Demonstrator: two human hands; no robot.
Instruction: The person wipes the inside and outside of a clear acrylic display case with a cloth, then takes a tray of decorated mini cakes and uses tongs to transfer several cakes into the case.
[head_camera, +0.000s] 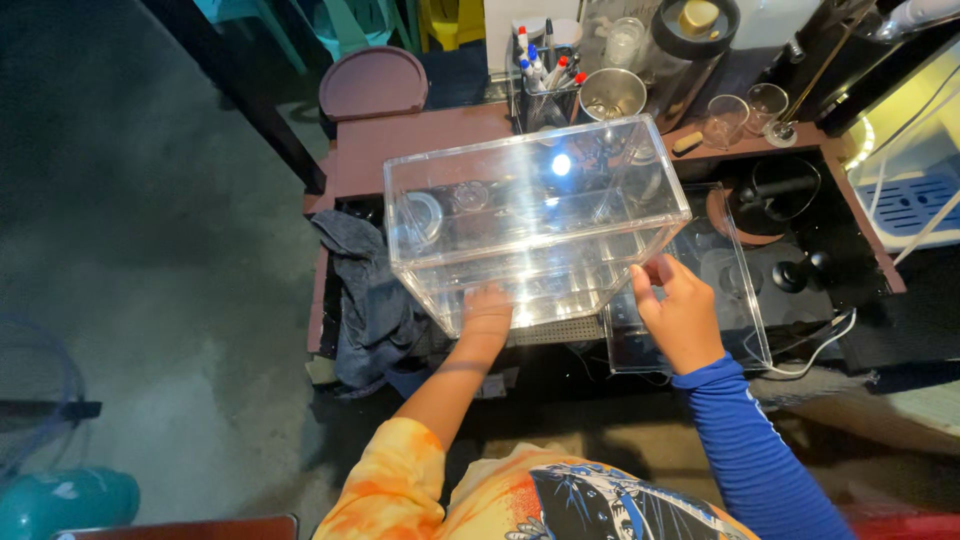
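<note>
- Head view: we see a clear box (535, 215), an acrylic or glass tank, raised over a low brown shelf (420, 140) and tilted so its open top faces away from us.
- Our left hand (487, 312) lies flat against the near bottom wall; the fingers are spread and pressed on the pane, not curled round any edge. It props rather than grips.
- Our right hand (680, 315) is at the box's lower right corner. The thumb and fingertips meet the edge there, half open. We cannot tell whether they pinch the wall or merely steady it.
- Just right of the right fingers lies a flat clear sheet (720, 290), perhaps a lid, resting over dark gear.
- Left of the left fingers hangs a dark cloth (365, 290), draped over the shelf's end.
- Beyond the fingers, past the box, stand a pen cup (548, 85), a metal mug (612, 92) and two glasses (745, 112).
- We judge the box rigid and unyielding, with smooth, glossy walls that would slip under bare skin. The thin panes and joined corners look brittle; a knock against the shelf edge could crack them.
- It seems bulky rather than heavy, being empty.
- The best hold, we think, is two hands under opposite bottom edges or hooked over the rim, palms wide, never by one wall alone.
</note>
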